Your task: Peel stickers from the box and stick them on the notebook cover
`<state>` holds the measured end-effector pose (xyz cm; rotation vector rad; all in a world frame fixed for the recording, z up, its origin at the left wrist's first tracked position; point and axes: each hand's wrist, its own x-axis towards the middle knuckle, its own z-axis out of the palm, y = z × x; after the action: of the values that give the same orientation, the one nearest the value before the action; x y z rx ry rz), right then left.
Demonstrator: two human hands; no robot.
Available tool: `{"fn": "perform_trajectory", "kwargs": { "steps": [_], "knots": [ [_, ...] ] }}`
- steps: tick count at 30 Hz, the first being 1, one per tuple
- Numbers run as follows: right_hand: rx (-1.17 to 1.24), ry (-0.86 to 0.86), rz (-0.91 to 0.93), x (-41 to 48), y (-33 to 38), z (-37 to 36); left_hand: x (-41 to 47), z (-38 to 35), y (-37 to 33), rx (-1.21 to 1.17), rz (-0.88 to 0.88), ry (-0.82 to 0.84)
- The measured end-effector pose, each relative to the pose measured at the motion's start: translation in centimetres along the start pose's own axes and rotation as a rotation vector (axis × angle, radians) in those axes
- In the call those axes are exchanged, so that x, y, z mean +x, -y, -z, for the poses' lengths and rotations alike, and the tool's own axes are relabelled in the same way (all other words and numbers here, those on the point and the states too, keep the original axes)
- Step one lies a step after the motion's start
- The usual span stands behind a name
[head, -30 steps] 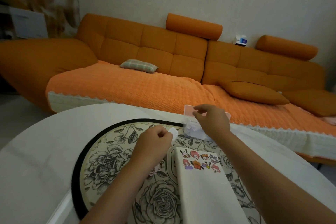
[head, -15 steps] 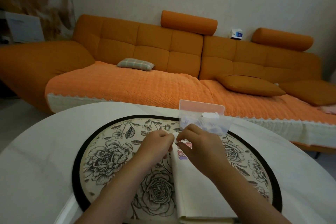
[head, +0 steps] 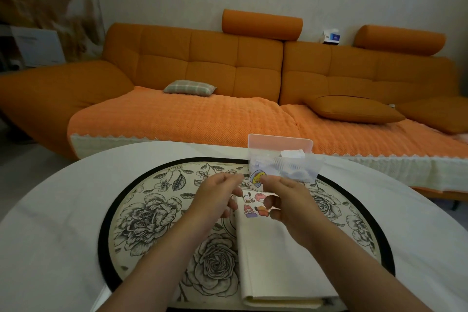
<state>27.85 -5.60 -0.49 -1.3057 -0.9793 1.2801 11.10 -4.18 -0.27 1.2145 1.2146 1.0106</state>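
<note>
- Table: white, rounded edge curving away left of the left hand; bare white surface runs from that edge in to the mat's black rim. Widest open room in frame.
- Round mat: floral print, black border. Its left half, left of the left fingers, carries nothing.
- Left hand: raised over the mat, fingers curled, thumb and forefinger pinched together at the tip. Whether backing paper sits in the pinch, cannot tell; too small.
- Sticker: round, blue and yellow, between the two hands' fingertips, just beyond the notebook's far edge. Right thumb and forefinger grasp its right edge.
- Notebook: cream cover, closed, lying on the mat below and between the hands; spine edge runs under the left fingertips, near edge close to the table's front edge. Four cartoon stickers already on its far corner, directly beneath the fingers. Rest of cover toward the wrists is bare.
- Right hand: over the notebook's far right corner, lower fingers curled loosely, pinch closed on the sticker.
- Box: clear, pink lid upright behind, just beyond the right fingertips, at the mat's far rim. White slips inside; count unreadable.
- Right of the right hand: mat, then bare table to its right edge.
- Orange sofa beyond the table's far edge.
</note>
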Motion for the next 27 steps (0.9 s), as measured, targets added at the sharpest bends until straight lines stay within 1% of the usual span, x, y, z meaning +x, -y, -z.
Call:
{"fn": "perform_trajectory", "kwargs": {
  "steps": [3, 6, 8, 10, 13, 14, 16, 22, 24, 27],
  "knots": [
    [0.110, 0.071, -0.099, 0.0, -0.1, 0.3, -0.4, -0.5, 0.3, 0.108, -0.067, 0.038],
    [0.125, 0.132, -0.135, -0.2, -0.4, 0.2, -0.7, -0.9, 0.2, 0.141, -0.127, 0.022],
    [0.096, 0.129, -0.131, -0.5, -0.3, 0.3, -0.8, -0.8, 0.1, 0.171, -0.158, 0.002],
    [-0.051, 0.058, -0.047, -1.2, 0.1, 0.2, -0.9, -0.6, 0.1, 0.259, -0.195, -0.022],
    [-0.320, -0.068, 0.195, -1.7, 0.3, 0.2, -0.9, -0.5, 0.5, 0.526, -0.291, -0.066],
    [-0.396, -0.087, 0.245, -1.7, 0.2, 0.3, -1.0, -0.6, 0.6, 0.579, -0.311, -0.074],
    [-0.481, -0.111, 0.281, -1.8, 0.0, 0.2, -1.2, -0.7, 0.6, 0.598, -0.327, -0.073],
    [-0.543, -0.158, 0.356, -2.1, 0.3, 0.6, -1.7, -0.5, 0.3, 0.621, -0.365, -0.060],
    [-0.548, -0.118, 0.343, -2.0, 0.4, 0.8, -1.9, -0.6, 0.2, 0.624, -0.377, -0.033],
    [-0.455, -0.005, 0.300, -2.3, 0.8, 1.1, -2.1, -0.6, 0.0, 0.643, -0.390, -0.023]
  ]
}}
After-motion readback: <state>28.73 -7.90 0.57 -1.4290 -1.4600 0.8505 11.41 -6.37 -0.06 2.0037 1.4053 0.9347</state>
